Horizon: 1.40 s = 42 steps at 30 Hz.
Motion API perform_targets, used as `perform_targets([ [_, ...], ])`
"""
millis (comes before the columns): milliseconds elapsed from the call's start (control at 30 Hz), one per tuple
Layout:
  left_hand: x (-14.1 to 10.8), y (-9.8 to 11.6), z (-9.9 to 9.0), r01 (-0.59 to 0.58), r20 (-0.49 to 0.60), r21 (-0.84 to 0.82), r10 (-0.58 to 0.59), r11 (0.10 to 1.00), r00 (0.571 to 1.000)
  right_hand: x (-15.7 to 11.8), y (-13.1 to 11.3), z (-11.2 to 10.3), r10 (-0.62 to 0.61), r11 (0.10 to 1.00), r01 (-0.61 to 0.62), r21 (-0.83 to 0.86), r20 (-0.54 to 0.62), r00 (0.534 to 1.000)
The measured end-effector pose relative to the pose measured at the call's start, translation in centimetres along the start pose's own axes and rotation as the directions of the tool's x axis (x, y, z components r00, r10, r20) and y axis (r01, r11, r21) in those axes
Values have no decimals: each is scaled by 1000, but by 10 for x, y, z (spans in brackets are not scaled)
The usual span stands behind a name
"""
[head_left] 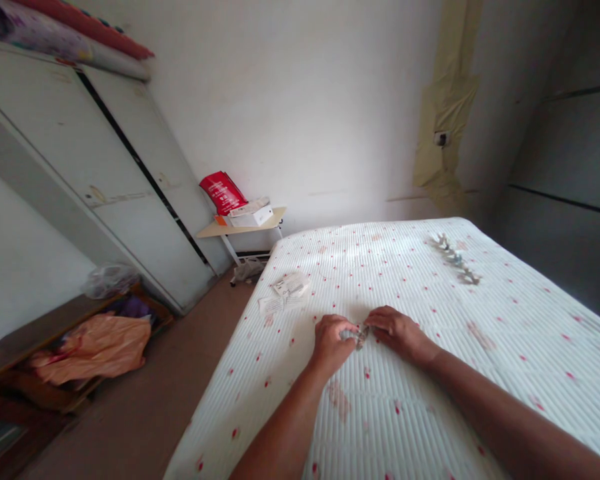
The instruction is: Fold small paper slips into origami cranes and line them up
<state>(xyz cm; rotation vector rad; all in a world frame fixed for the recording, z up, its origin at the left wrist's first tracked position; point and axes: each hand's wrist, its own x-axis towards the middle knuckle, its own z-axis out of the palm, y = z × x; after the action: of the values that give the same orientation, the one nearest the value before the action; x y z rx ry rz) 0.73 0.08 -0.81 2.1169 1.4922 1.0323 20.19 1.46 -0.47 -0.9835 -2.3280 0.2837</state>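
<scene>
Both hands meet over the bed [370, 427], fingertips drawn in: the left hand [334, 340] and the right hand [393, 330] pinch a small folded piece [362, 337] between them, one from either side. A white box [260, 217] sits on a small bench [215, 231] by the wall, with a printed sheet on top; its contents are hidden. A red bag [223, 192] with white lettering leans just beside it, and what it holds cannot be seen. To the left, an orange plastic bag [97, 347] lies slumped across a low wooden unit [25, 327], near a clear plastic bag [107, 281] whose contents cannot be made out.

The small piece is greyish brown and looks like creased paper, just above or touching the bedcover; fingers cover much of it. Well apart, toward the bed's far right, similar pointed folded pieces [453, 259] lie in a slanting row. Printed paper sheets [287, 290] rest near the left edge, beyond the left hand. A pale wardrobe [115, 167] with rolled mats [70, 33] on top stands at the left. Nothing lies between the hands and the row except bedcover.
</scene>
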Motion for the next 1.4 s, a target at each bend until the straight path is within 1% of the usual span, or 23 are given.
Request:
perform_targets([
  [167,2,2,3,34,17,49,-35,998,999,3,-2,0,-4,994,9,-113,38,999],
  [333,6,6,2,49,62,120,-57,992,996,6,-8,-2,-21,978,36,-204,76,997],
  [467,8,9,1,66,91,161,-81,985,993,6,-8,0,-37,969,53,-242,69,997],
  [667,10,8,2,65,130,196,-92,978,987,6,-7,4,-58,950,64,-306,30,998],
  [833,10,8,3,70,137,212,-100,975,986,6,-11,2,-41,940,55,-335,47,998],
  [1067,10,5,5,59,117,196,-83,979,990,4,-14,3,-19,907,26,-421,22,1000],
  [1233,9,7,4,63,122,196,-88,979,989,5,-14,4,-37,901,41,-433,17,999],
  [1400,9,9,3,65,117,197,-89,978,989,4,-13,6,-29,899,30,-437,8,1000],
])
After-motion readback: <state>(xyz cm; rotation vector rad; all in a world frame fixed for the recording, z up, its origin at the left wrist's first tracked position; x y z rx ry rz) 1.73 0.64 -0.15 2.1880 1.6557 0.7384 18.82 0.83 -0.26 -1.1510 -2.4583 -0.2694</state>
